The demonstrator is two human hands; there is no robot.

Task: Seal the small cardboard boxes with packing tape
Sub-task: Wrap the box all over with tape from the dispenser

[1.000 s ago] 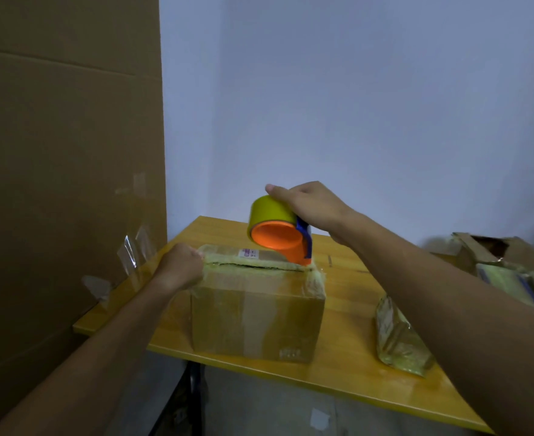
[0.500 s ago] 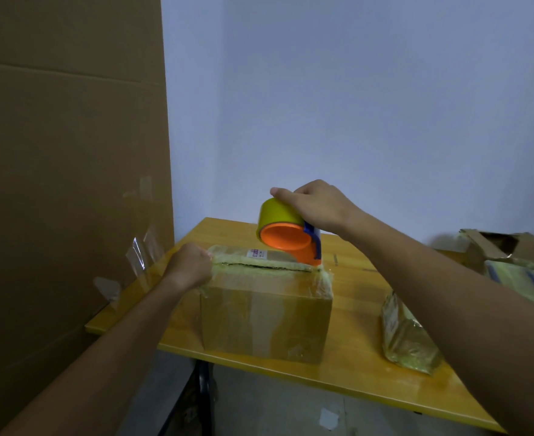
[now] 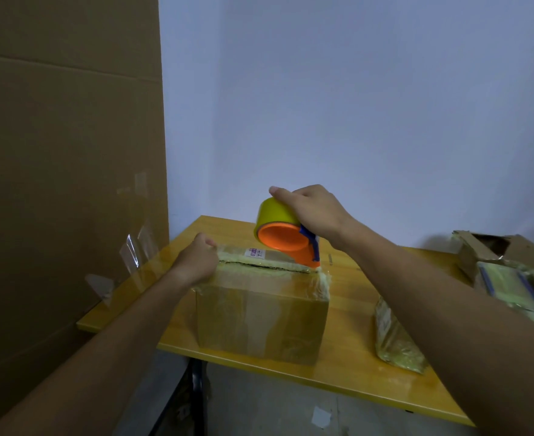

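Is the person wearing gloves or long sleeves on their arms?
No. Both arms are bare all the way to the edge of the picture, with no sleeves showing. The left hand and right hand have no gloves, and no rings, watch or bracelet can be seen on the fingers or wrists.

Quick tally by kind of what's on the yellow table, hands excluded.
Taped cardboard box, left hand on its top corner: 1
Tape dispenser, gripped by the right hand, nose on the box top: 1
Wrapped packet: 1
Open torn carton at the right edge: 1
Total: 4
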